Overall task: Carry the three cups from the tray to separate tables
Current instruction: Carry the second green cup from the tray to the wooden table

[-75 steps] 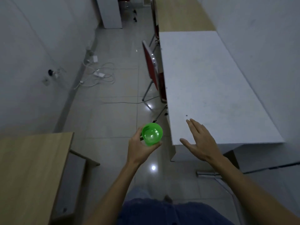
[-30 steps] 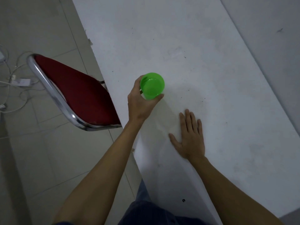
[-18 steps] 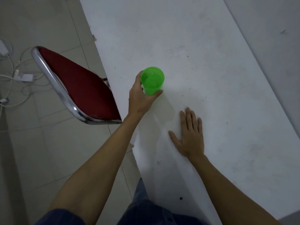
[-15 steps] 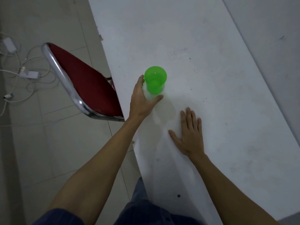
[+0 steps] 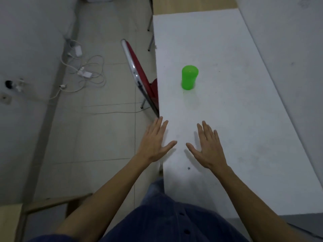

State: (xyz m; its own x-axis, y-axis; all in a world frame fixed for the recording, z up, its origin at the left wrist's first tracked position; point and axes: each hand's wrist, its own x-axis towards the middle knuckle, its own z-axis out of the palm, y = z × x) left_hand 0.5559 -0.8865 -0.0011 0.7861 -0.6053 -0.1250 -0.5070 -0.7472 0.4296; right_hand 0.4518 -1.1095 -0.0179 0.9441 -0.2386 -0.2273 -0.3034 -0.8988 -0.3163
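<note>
A: Where is the green cup (image 5: 189,77) sitting?

B: It is standing upright on the white table (image 5: 244,119), near the table's left edge, at about twelve o'clock from both hands and well apart from them.

A: What are the hands doing?

B: The left hand (image 5: 154,144) is hovering palm down, fingers spread and flat, over the table's left edge, gripping nothing. The right hand (image 5: 208,147) is lying at three o'clock from it, likewise spread and empty, over the tabletop.

A: Anything beside the table?

B: A red chair (image 5: 139,75) is leaning at the edge, at nine o'clock from the cup, with white cables (image 5: 83,72) lying on the floor farther left.
</note>
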